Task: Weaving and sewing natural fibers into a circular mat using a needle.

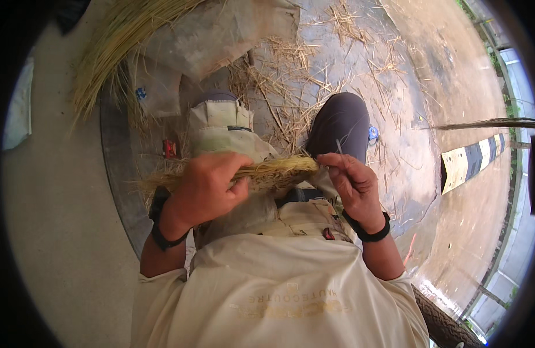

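A bundle of yellow straw stalks lies crosswise over my lap, its trimmed-looking end to the right and loose stalks trailing to the left. My left hand is closed around the bundle's left part, thumb toward me. At the right end, the fingertips of my right hand are pinched together against the straw. A thin pale strip sticks up from those fingers; its lower end is hidden. Both wrists wear black bands.
Loose straw bits litter the ground sheet past my knees. A large straw bundle lies at far left by a grey cloth. A small red object and a small blue one flank my legs. Right stands a striped barrier.
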The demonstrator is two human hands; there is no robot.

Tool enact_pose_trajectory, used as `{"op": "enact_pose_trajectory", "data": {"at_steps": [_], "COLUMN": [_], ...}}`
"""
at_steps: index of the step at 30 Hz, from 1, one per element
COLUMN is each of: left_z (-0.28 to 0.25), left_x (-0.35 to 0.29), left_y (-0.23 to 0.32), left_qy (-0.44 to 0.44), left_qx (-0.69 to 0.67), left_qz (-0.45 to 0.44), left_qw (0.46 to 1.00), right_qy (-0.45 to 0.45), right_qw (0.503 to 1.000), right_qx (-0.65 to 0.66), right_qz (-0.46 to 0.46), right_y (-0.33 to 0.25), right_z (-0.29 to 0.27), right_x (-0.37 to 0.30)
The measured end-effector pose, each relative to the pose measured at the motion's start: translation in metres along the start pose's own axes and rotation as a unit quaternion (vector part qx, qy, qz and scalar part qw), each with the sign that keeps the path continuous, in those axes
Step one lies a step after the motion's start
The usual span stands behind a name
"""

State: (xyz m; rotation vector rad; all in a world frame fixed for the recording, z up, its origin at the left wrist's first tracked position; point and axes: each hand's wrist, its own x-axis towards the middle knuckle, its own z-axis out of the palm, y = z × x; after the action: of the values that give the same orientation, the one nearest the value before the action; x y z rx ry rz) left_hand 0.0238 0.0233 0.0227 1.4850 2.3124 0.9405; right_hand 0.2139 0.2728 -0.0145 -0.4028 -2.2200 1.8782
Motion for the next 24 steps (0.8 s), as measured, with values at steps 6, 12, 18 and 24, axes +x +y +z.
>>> {"op": "enact_pose_trajectory", "data": {"at_steps": [6,12,18,24], "left_z": [-0.017,-0.016,-0.018,-0.006], "left_x": [0.021,0.012,0.005,0.01], "left_y": [0.007,0.015,0.021,0.011], "left_qy": [0.004,-0.006,-0.049,-0.113], "left_qx": [-0.018,0.01,-0.05,-0.156], "left_qz": [0.033,0.042,0.031,0.007], "left_qw": [0.999,0.999,0.997,0.981], "right_qy": [-0.005,0.022,0.001,-0.03], "right_qw": [0.989,0.987,0.982,0.978], "right_qx": [-0.103,-0.114,-0.108,-0.137], "right_qz": [-0.103,-0.107,-0.156,-0.157], "right_y": [-0.013,-0.006,-0.007,-0.012], "right_z": [0.004,0.01,0.013,0.016], "right_x": [0.021,0.009,0.003,0.0]}}
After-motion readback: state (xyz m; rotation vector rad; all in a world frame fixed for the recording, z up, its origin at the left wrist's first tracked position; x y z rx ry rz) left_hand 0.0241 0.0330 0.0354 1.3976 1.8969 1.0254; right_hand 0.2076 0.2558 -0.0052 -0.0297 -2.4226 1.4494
